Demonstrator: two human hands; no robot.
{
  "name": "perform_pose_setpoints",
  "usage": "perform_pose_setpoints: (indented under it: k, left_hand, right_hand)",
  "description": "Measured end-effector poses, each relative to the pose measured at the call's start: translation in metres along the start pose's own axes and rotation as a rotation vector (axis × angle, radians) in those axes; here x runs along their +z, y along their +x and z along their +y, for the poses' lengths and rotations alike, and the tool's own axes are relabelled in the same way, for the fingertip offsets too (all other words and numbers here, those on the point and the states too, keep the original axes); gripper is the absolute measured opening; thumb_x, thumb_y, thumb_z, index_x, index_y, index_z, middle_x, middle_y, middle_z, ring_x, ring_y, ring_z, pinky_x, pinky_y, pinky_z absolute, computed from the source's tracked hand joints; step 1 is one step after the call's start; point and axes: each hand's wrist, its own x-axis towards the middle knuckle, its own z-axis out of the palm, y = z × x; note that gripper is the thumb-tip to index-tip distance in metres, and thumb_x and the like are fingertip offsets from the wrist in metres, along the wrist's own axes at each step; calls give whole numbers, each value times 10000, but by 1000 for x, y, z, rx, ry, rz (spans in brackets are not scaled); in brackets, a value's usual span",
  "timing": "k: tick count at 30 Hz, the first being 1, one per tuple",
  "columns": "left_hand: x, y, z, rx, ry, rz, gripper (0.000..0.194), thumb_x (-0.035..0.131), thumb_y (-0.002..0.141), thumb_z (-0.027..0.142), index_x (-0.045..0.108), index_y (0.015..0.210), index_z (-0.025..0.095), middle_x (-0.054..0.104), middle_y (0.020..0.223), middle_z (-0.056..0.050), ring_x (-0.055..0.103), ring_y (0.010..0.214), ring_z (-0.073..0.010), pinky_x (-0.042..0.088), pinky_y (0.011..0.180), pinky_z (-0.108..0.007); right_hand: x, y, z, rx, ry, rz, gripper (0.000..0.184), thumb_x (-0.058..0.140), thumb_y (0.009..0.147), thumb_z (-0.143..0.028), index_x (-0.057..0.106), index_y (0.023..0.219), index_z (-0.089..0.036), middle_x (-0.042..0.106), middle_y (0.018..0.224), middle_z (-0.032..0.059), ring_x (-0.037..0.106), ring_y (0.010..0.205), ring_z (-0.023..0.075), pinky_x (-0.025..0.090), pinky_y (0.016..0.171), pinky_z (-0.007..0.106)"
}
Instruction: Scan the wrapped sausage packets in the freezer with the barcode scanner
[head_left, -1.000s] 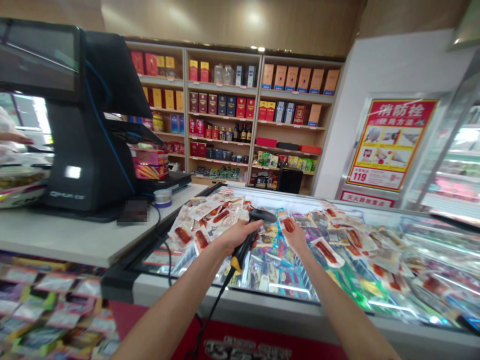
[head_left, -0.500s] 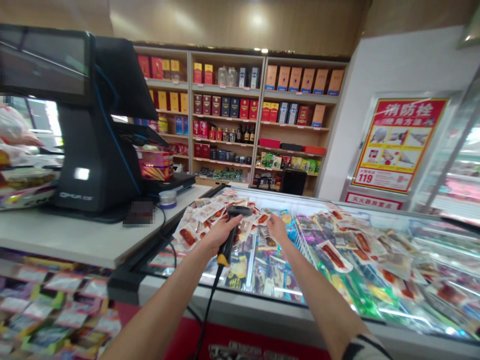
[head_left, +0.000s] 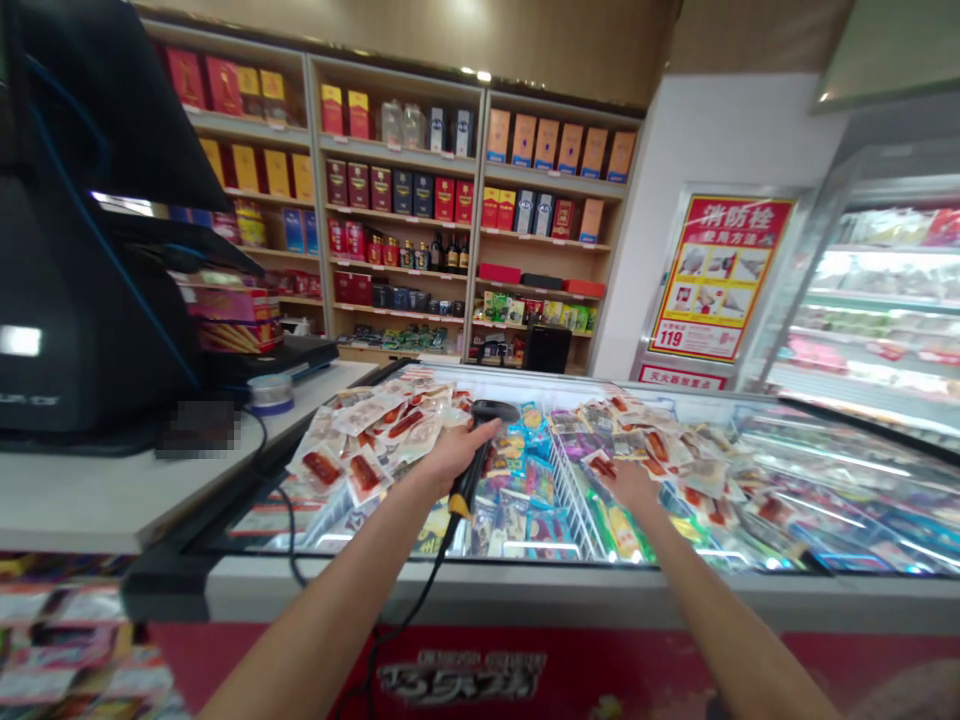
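A black handheld scanner with a yellow-tipped handle (head_left: 471,475) is in the left hand (head_left: 450,452), whose fingers are wrapped closed around the grip; its dark cable (head_left: 433,575) hangs below that hand. A clear packet of reddish-brown, sausage-like food (head_left: 601,465) lies at the fingertips of the right hand (head_left: 636,487). The right fingers are drawn together, touching the packet's edge; whether they grip it cannot be told.

Left of the left hand is a heap of similar clear packets (head_left: 375,425); another spread of packets (head_left: 679,450) reaches beyond and to the right of the right hand. Under both hands is a glass-topped freezer chest with a grey rim (head_left: 570,600), colourful bags showing inside. Farther left of the left hand, a black cash register (head_left: 90,250) stands on a pale counter (head_left: 67,500). Beyond both hands are wooden shelves of boxes and bottles (head_left: 480,180).
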Motion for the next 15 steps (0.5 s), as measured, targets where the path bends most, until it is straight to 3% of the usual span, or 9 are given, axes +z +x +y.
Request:
perform_pose_setpoints:
  k: [6, 10, 15]
  left_hand:
    - [-1, -2, 3, 17, 1, -10, 300, 559, 680, 429, 461, 685, 146, 531, 530, 14, 476, 389, -68, 369, 371, -186]
    - [-16, -4, 4, 31, 7, 10, 343, 576, 647, 464, 480, 675, 137, 518, 531, 17, 480, 394, -74, 365, 371, -195]
    - [-31, -11, 5, 40, -1, 40, 354, 585, 628, 477, 474, 686, 146, 515, 526, 19, 472, 395, -79, 360, 376, -201]
  right_hand:
    - [12, -8, -21, -125, 110, 48, 342, 427, 777, -352, 524, 1065, -196, 604, 890, 116, 577, 806, 217, 399, 683, 312]
    - [15, 1, -54, -254, 353, 182, 376, 433, 772, -314, 480, 1119, -178, 606, 946, 84, 561, 862, 196, 394, 735, 280]
    - [12, 9, -106, -345, 523, 198, 460, 495, 706, -334, 480, 1130, -155, 612, 954, 63, 554, 871, 197, 400, 763, 282]
